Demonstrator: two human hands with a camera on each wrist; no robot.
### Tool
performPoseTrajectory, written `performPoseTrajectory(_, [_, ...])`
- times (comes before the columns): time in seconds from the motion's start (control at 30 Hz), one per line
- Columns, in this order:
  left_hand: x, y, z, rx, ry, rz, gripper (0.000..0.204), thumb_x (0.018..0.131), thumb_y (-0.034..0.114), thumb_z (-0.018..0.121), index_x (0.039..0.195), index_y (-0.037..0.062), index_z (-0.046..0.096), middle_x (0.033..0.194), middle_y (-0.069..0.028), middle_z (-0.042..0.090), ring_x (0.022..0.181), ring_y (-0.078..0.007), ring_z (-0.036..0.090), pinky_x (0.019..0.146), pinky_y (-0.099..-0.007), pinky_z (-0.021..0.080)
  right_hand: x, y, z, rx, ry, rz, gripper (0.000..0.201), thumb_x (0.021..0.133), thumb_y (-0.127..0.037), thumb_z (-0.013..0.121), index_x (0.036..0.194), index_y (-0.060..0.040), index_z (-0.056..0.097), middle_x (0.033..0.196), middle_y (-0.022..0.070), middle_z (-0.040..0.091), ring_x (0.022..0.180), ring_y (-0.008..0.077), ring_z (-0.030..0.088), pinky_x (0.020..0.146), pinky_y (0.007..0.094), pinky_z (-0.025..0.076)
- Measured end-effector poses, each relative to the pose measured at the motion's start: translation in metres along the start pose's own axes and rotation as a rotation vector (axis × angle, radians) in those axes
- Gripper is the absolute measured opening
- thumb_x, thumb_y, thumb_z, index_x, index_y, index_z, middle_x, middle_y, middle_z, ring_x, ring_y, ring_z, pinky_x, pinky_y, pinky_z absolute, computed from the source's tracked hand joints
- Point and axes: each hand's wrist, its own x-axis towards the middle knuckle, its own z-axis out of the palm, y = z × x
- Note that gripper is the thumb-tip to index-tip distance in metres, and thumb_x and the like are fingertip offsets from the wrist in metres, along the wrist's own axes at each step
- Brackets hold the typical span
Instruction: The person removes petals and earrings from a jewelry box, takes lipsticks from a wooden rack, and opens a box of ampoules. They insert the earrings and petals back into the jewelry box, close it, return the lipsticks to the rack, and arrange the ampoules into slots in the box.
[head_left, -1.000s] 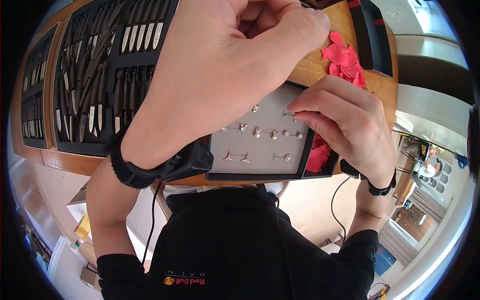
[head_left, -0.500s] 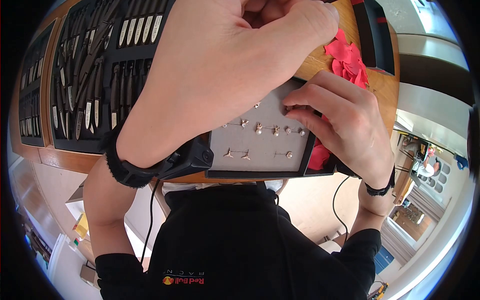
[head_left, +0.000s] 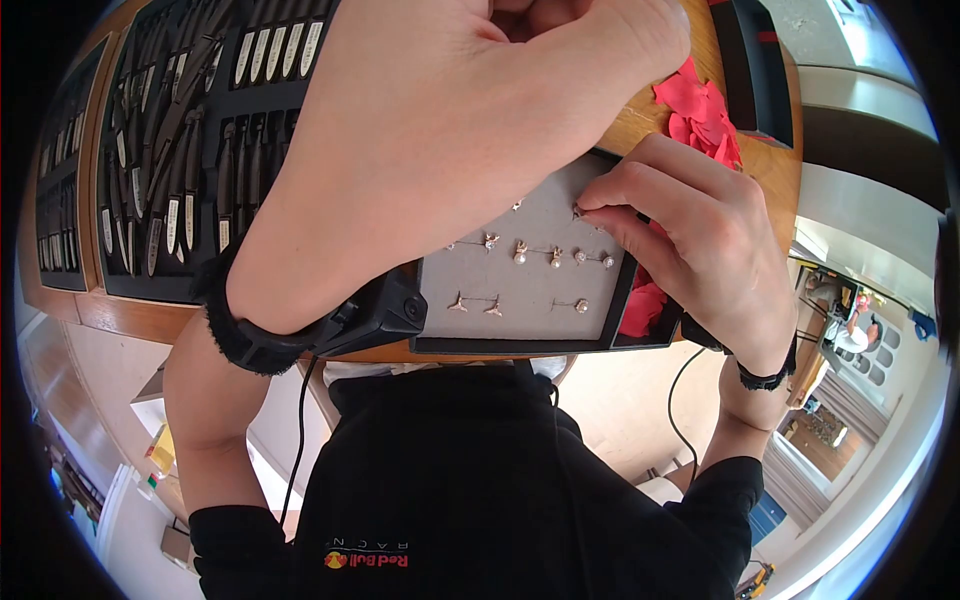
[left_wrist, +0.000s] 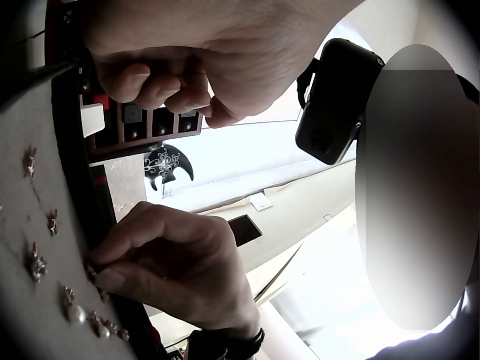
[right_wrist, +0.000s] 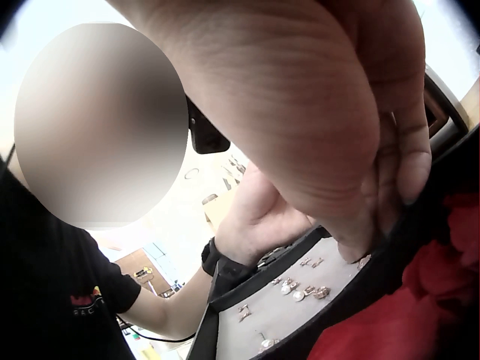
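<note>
My right hand (head_left: 705, 235) pinches a small earring (head_left: 578, 212) between thumb and index finger, at the upper right of a grey pad (head_left: 525, 328) in a black box. Close to the pad's surface, the same pinch shows in the left wrist view. Pearl earrings (head_left: 520, 255), tail-shaped earrings (head_left: 459, 304) and several other studs sit in rows on the pad. My left hand (head_left: 470, 120) reaches over the pad's upper left with curled fingers. Its fingertips are partly hidden, and I cannot tell whether they hold anything.
Dark trays (head_left: 150, 285) of slender brown pieces with pale labels lie to the left. Red petals (head_left: 700, 115) are heaped beyond my right hand, and more red pieces (head_left: 643, 308) fill the box's side compartment. A black open box (head_left: 755, 75) stands at the far right.
My left hand has shifted slightly to the right. My right hand keeps its pinch near the same spot; the fine wire visible at its fingertips a second ago is now hidden.
</note>
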Motion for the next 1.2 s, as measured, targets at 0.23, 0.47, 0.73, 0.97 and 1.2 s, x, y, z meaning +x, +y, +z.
performPoseTrajectory(0.23, [-0.002, -0.002, 0.004, -0.007, 0.003, -0.015, 0.026, 0.102, 0.021, 0.069, 0.082, 0.0065, 0.063, 0.070, 0.0090, 0.048, 0.065, 0.0003, 0.037, 0.060, -0.0214, 0.027, 0.002, 0.000, 0.000, 0.013, -0.010, -0.005, 0.013, 0.086, -0.005, 0.082, 0.095, -0.0038, 0.073, 0.088, 0.0087, 0.065, 0.079, 0.0282, 0.069, 0.069, 0.0379, 0.055])
performPoseTrajectory(0.47, [0.002, -0.008, -0.002, -0.012, 0.006, -0.024, 0.026, 0.103, 0.021, 0.069, 0.082, 0.0066, 0.063, 0.070, 0.0090, 0.048, 0.065, 0.0003, 0.037, 0.060, -0.0214, 0.027, 0.002, 0.003, -0.003, 0.052, -0.025, -0.018, 0.013, 0.085, -0.005, 0.082, 0.095, -0.0033, 0.074, 0.086, 0.0089, 0.066, 0.078, 0.0278, 0.069, 0.068, 0.0369, 0.055])
performPoseTrajectory(0.73, [-0.001, -0.010, -0.005, -0.017, 0.008, -0.037, 0.026, 0.103, 0.021, 0.069, 0.082, 0.0066, 0.062, 0.070, 0.0090, 0.047, 0.065, 0.0002, 0.037, 0.060, -0.0214, 0.027, 0.004, 0.003, 0.000, 0.043, -0.015, -0.020, 0.014, 0.083, -0.006, 0.084, 0.094, -0.0032, 0.074, 0.086, 0.0082, 0.067, 0.077, 0.0272, 0.070, 0.068, 0.0365, 0.055])
performPoseTrajectory(0.97, [-0.001, -0.015, -0.005, -0.023, 0.009, -0.050, 0.026, 0.103, 0.021, 0.069, 0.082, 0.0067, 0.062, 0.070, 0.0091, 0.047, 0.065, 0.0002, 0.036, 0.060, -0.0215, 0.027, 0.004, 0.002, 0.002, 0.037, -0.029, 0.004, 0.016, 0.083, -0.007, 0.085, 0.094, -0.0030, 0.074, 0.086, 0.0087, 0.067, 0.079, 0.0277, 0.070, 0.070, 0.0371, 0.055])
performPoseTrajectory(1.2, [-0.001, -0.016, -0.007, -0.026, 0.012, -0.057, 0.026, 0.103, 0.021, 0.069, 0.082, 0.0068, 0.062, 0.070, 0.0091, 0.046, 0.064, 0.0002, 0.036, 0.060, -0.0215, 0.026, 0.004, 0.003, 0.002, 0.073, -0.030, 0.008, 0.015, 0.084, -0.006, 0.084, 0.095, -0.0023, 0.074, 0.086, 0.0088, 0.066, 0.079, 0.0274, 0.069, 0.070, 0.0375, 0.054])
